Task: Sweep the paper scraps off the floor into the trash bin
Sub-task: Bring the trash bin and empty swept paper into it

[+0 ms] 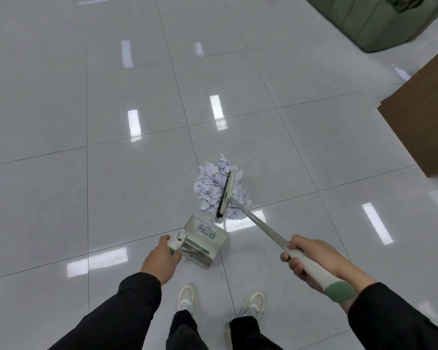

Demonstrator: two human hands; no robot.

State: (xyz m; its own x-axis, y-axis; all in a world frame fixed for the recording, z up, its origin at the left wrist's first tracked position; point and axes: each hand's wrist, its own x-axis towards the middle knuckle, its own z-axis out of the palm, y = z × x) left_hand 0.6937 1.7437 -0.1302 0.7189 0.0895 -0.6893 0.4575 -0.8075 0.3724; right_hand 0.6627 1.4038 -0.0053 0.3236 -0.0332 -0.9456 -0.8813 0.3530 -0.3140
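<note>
A heap of pale torn paper scraps [210, 190] lies on the glossy grey tile floor [111, 173] ahead of me. The broom head [226, 193], white with dark bristles, sits on top of the heap. Its metal shaft runs back to a white and green handle [314, 271] that my right hand [311, 261] grips. My left hand [162, 258] holds the top of a metal dustpan [202, 243] with green and white trim. The pan hangs just short of the heap, to its near left. No trash bin is in view.
A brown wooden furniture corner [420, 122] juts in at the right. A green upholstered seat [374, 18] stands at the far right. My two white shoes [250, 304] are at the bottom. Open tile stretches to the left and ahead.
</note>
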